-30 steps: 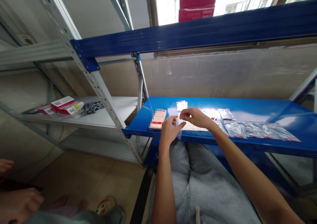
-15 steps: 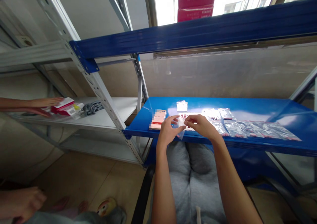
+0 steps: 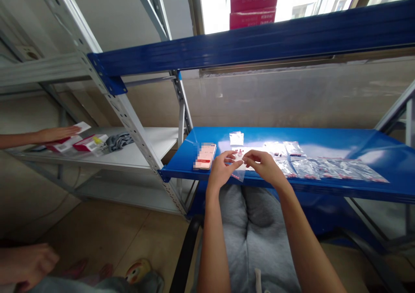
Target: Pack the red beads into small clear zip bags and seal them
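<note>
Over the front edge of the blue shelf point(image 3: 337, 141), my left hand point(image 3: 221, 170) is closed on a small clear plastic bag point(image 3: 239, 175) with a few small red pieces at its bottom. My right hand point(image 3: 266, 167) has its fingertips pinched together at the top of that bag; what lies between them is too small to make out. Just behind my hands, small red bead-like pieces point(image 3: 239, 150) lie on a white sheet point(image 3: 250, 151), partly covered by my fingers.
A phone point(image 3: 205, 157) lies left of my hands. Small white bags point(image 3: 236, 138) are stacked behind. Several clear bags with red pieces point(image 3: 308, 169) line the right side. A blue beam point(image 3: 227, 49) crosses above. At left, another person's hand point(image 3: 61, 133) touches boxes point(image 3: 89, 143).
The bag's lower end has swung slightly right, and its red pieces show more clearly. My hands stay almost in place. The other person's hand has lifted a white flap or card at the boxes.
</note>
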`<state>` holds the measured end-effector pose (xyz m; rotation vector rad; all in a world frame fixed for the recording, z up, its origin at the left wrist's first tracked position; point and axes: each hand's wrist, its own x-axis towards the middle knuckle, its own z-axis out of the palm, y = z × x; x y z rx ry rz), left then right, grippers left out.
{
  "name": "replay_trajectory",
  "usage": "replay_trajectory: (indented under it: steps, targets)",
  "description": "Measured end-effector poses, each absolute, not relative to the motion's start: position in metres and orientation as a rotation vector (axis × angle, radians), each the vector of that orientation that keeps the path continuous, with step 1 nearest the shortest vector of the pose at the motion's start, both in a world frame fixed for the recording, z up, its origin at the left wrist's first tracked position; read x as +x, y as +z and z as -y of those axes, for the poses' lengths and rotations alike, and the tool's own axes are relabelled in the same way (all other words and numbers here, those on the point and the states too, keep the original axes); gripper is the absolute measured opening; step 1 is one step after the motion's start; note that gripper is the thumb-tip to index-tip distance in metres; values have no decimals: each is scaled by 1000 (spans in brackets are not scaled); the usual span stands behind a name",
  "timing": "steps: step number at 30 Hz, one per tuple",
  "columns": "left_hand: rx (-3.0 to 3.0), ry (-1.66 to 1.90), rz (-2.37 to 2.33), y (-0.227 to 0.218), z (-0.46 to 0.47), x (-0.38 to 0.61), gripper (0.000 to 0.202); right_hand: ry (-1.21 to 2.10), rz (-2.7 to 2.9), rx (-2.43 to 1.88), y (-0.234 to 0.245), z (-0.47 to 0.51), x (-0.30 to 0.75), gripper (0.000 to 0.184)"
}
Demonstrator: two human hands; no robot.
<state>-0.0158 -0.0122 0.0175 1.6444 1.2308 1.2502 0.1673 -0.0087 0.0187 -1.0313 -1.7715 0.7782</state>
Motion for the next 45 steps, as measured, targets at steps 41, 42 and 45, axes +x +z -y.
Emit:
replay_trajectory:
  steps: [41, 42, 45]
  targets:
    - [1589, 1201, -1420, 12, 13, -30, 43, 253, 2205, -1429, 1, -90, 173, 19]
    - [1588, 1194, -1413, 12, 13, -30, 44, 310, 2170, -1376, 7, -85, 173, 19]
    - [1580, 1201, -1396, 12, 12, -28, 43, 507, 2152, -1173, 24, -67, 170, 20]
